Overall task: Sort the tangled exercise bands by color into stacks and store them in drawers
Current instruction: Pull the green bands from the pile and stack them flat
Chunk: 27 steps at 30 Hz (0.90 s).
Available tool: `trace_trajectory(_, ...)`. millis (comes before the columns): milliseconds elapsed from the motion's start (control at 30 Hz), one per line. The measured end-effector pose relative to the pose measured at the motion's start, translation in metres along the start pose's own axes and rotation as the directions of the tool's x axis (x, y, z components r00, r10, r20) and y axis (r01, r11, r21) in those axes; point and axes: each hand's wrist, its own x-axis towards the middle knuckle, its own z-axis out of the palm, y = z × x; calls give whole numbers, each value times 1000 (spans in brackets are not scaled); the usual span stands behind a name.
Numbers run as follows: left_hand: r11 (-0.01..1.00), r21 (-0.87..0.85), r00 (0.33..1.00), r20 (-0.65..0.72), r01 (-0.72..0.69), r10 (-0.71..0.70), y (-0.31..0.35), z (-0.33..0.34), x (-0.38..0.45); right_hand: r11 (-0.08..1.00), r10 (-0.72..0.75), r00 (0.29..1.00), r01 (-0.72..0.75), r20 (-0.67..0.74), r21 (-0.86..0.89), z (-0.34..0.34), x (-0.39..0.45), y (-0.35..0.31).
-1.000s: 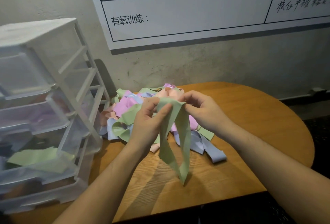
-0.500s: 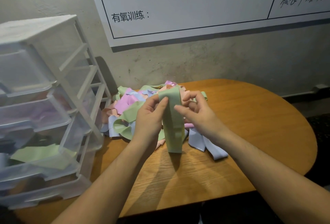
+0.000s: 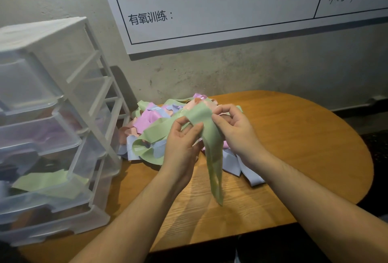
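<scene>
A round-edged wooden bench point(image 3: 294, 147) with a visible grain runs from the middle of the view out to the right, its far edge close to the wall point(image 3: 252, 73). The wall is pale, rough plaster, mottled with small dark marks. High on it hangs a white chart point(image 3: 220, 10) ruled with black lines into boxes, bearing printed black characters, blue handwriting along the top and black handwriting at the upper right. Right of the bench lies a dark floor point(image 3: 375, 149), perhaps matting; it is too dim to tell.
</scene>
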Motion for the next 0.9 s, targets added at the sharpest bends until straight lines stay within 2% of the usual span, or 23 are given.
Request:
trace_trajectory(100, 997, -1, 997, -15, 80, -80, -2, -3, 4, 1000, 10, 999, -9, -40, 19, -6, 1, 4)
trace_trajectory(167, 985, 94, 989, 35, 143, -147, 0, 1, 5, 999, 11, 999, -9, -48, 34, -7, 2, 6)
trace_trajectory(267, 959, 265, 994, 21, 99, -108, 2, 7, 9, 1000, -21, 997, 21, -68, -10, -13, 2, 7)
trace_trajectory(367, 935, 352, 999, -9, 50, -50, 1, 11, 15, 995, -57, 996, 52, -62, -84, -21, 1, 12)
trace_trajectory(467, 925, 380, 998, 39, 22, -39, -4, 22, 20, 996, -35, 995, 27, -92, -88, -29, 2, 15)
trace_trajectory(600, 969, 244, 994, 89, 45, -69, -2, 46, 26, 997, 43, 999, -45, -21, -64, -40, -1, 14)
trace_trajectory(667, 985, 112, 987, 75, 132, -141, -1, 56, 32, 995, 79, 995, -75, 55, -68, -47, -3, 14)
trace_trajectory(767, 966, -83, 969, 31, 245, -244, -5, 63, 44, 990, 99, 993, -92, 67, -103, -61, -4, 17)
trace_trajectory(900, 963, -107, 967, -33, 246, -251, -12, 65, 59, 972, 179, 981, -165, 77, -168, -84, -3, 35)
